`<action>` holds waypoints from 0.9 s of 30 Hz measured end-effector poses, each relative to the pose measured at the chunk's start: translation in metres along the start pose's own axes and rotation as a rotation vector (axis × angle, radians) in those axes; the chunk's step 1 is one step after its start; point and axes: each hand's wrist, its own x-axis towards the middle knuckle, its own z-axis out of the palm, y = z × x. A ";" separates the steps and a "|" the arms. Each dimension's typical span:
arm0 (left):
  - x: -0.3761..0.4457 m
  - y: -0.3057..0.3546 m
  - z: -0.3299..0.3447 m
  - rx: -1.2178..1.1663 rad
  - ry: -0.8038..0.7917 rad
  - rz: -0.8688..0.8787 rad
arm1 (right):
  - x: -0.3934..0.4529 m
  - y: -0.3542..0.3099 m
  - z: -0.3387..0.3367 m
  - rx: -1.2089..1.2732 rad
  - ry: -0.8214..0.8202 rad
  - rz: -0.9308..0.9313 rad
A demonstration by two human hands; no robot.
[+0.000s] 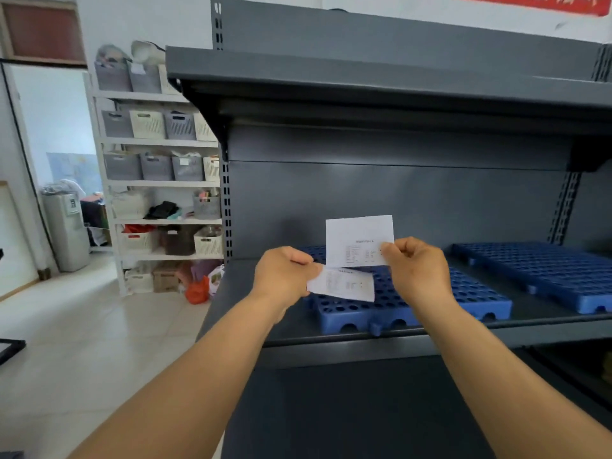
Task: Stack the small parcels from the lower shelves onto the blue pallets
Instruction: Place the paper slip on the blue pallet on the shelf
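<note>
A person stands at a dark metal shelf point(364, 339). Above the nearer blue pallet point(470, 299), the left hand point(284, 273) pinches one printed slip point(344, 284) while the right hand point(415, 265) pinches another slip point(359, 238). A second pallet point(543, 273) lies right of it. No parcels are visible; the slips are best set aside first, freeing both grips.

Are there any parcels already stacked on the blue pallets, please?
No, both blue pallets on the dark shelf lie bare, while the left hand and right hand each pinch a paper slip.
</note>
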 end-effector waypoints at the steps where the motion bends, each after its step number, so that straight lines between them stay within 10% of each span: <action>1: 0.002 -0.002 0.006 0.049 0.030 0.007 | 0.004 0.004 -0.006 -0.009 -0.010 0.002; 13: -0.008 -0.010 0.041 0.685 0.222 0.071 | 0.038 0.037 -0.026 0.007 -0.180 -0.020; 17: -0.023 -0.012 0.041 0.860 0.030 0.318 | 0.041 0.042 -0.030 0.056 -0.231 -0.049; 27: -0.052 -0.002 0.047 0.927 -0.004 0.239 | 0.036 0.044 -0.039 0.129 -0.277 -0.063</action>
